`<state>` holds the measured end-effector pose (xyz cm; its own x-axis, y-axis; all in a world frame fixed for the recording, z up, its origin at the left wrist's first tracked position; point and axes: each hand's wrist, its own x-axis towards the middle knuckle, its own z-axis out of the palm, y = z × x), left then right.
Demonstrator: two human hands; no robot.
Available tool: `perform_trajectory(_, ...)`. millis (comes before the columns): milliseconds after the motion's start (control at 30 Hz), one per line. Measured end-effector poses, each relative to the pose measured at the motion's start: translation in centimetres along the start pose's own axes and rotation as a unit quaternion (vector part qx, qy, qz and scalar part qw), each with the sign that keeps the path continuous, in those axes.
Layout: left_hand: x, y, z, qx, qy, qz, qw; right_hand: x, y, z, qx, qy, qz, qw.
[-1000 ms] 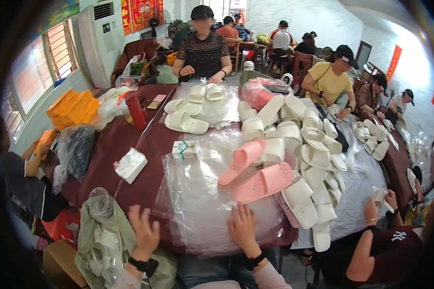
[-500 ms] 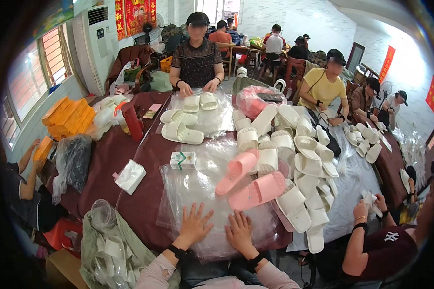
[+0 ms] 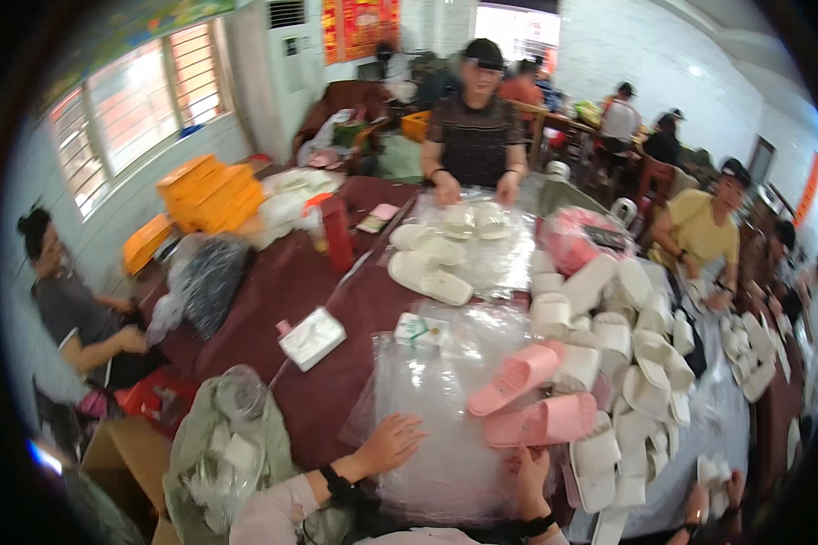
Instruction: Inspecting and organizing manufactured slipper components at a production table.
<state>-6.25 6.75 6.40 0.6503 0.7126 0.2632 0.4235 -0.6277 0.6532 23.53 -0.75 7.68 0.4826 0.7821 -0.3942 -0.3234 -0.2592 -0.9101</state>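
Observation:
Clear plastic bags lie in a flat stack on the table before me. My left hand is over their near left part, holding nothing, its fingers stretched out. Two pink slippers rest at the right of the stack, one behind the other. My right hand is at the near edge of the closer one, fingertips pointing up at it. Blur hides whether those fingers grip the slipper or a bag. White slippers are heaped just to the right.
A tissue pack and a small white-green box sit on the dark red tablecloth. Across the table, a person handles white slippers on bags. Orange boxes are stacked far left. A green sack stands at my left.
The view has swung left, so the table appears farther right. My right hand has left its flat place on the bags for the near pink slipper. My left hand has turned sideways.

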Motion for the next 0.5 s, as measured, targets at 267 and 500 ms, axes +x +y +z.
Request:
perform_trajectory(267, 0.2, 1.5, 1.2, 0.291, -0.053, -0.089, 0.951, 1.2, -0.6, 0.8, 0.017, 0.025, -0.002, 1.0)
perform_trajectory(500, -1.9, 3.4, -0.1, 0.286, 0.042, -0.03, 0.957, -1.3, -2.8, 1.3, 0.033, -0.031, -0.108, 0.993)
